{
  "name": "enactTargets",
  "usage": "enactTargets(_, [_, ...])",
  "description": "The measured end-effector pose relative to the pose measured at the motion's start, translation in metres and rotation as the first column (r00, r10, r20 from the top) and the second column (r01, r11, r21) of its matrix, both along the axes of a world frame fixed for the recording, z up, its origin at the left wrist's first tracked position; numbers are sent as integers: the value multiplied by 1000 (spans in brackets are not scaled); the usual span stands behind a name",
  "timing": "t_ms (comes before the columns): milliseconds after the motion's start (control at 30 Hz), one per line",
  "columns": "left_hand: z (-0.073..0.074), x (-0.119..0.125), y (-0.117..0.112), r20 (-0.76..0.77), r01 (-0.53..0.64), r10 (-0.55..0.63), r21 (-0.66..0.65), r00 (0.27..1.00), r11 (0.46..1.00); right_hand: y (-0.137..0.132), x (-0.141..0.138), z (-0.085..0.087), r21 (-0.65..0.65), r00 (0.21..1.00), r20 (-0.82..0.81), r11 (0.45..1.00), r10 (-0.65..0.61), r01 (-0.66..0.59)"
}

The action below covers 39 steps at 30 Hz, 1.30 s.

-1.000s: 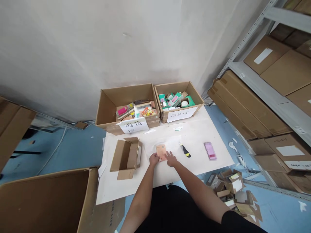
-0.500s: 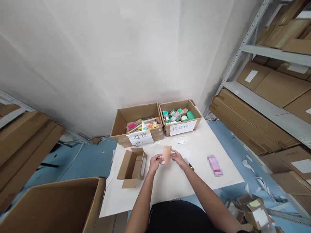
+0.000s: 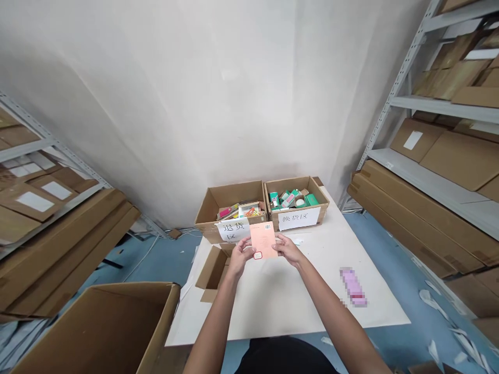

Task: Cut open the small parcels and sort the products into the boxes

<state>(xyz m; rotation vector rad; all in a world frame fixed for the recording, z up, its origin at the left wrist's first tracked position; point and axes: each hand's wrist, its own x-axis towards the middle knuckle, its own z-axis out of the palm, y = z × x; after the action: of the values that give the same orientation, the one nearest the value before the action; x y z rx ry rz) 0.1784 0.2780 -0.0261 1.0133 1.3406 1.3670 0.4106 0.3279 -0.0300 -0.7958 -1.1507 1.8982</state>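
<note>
A flat peach-pink rectangle (image 3: 262, 239), like a card or thin booklet, is held up above the table, its printed face towards me. It has a barcode at its upper right and a red-outlined label at its lower left. My left hand (image 3: 240, 255) pinches its left edge, while the fingers of my right hand (image 3: 287, 249) close on the right edge. Behind my left hand stands a small open carton (image 3: 208, 272), partly hidden by the hand. A pixelated pink-purple item (image 3: 353, 286) lies to the right on the white table (image 3: 280, 306).
Two open cardboard boxes with handwritten paper signs stand at the back: the left box (image 3: 206, 231) holds mixed goods, the right box (image 3: 323, 213) green packs. A large carton (image 3: 171, 301) is at lower left. Loaded shelves (image 3: 429, 104) flank both sides; scraps (image 3: 432, 306) litter the floor.
Both hands have raised the peach-pink rectangle towards me and turned it more upright, so it looks larger and its barcode shows. The camera view has tilted up and shifted left.
</note>
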Motion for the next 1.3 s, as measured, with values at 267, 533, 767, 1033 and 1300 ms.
enactTargets(267, [29,52,3,-218,82,-46,159,975,984,-7,-8,17,233,998,-56,972,14,-1])
enactTargets(533, [45,45,3,106,110,-118,71,987,991,1,1,11,251,930,42,904,-366,345])
enactTargets(767, [41,49,5,-113,-79,94,125,989,989,-7,13,25,166,957,-81,943,-279,289])
enactTargets(1033, [42,57,11,-16,5,-2,183,1000,983,-4,-12,17,397,984,77,910,-164,120])
enactTargets(1300, [46,17,7,19,155,-157,78,987,985,25,-28,-2,196,952,54,938,-303,287])
